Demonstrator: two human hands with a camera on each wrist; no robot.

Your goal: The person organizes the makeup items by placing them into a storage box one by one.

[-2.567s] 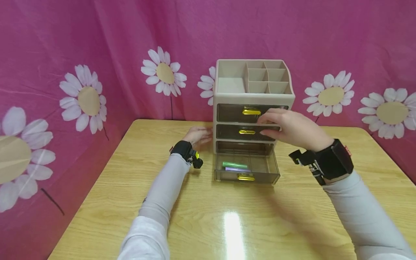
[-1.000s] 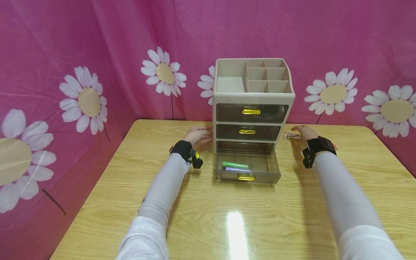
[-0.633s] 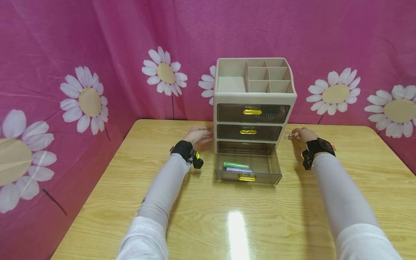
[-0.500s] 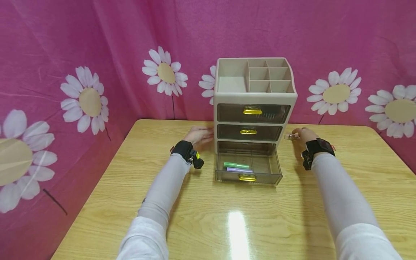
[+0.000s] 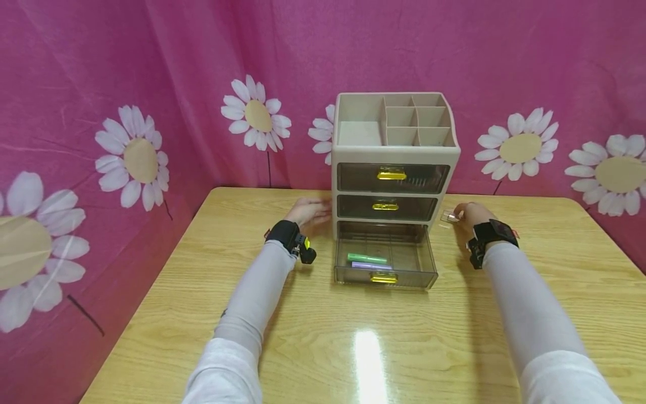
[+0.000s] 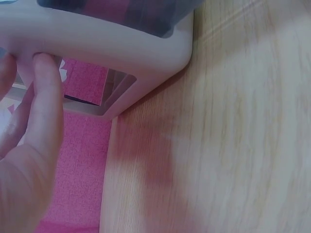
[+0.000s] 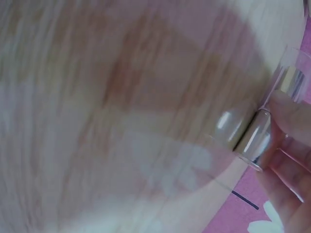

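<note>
A cream desktop organizer (image 5: 396, 149) with dark see-through drawers stands at the back of the table. Its bottom drawer (image 5: 411, 259) is pulled out, with a green pen-like stick (image 5: 367, 258) and a purple one (image 5: 370, 266) lying in it. My left hand (image 5: 309, 211) rests against the organizer's left side, its fingers (image 6: 47, 97) fairly straight on the frame. To the right of the organizer, my right hand (image 5: 473, 213) pinches a small clear tube with shiny metallic parts (image 7: 255, 138) between thumb and fingers, close over the table.
The organizer's top has open compartments (image 5: 359, 132); the upper two drawers, with gold handles, are closed. A pink curtain (image 5: 393, 45) with daisies hangs right behind the wooden table (image 5: 303, 336) and along its left side.
My right hand has gone from in front of the upper drawers to the table right of the organizer, where it holds the clear tube. The tube has since tilted slightly. My left hand stays put.
</note>
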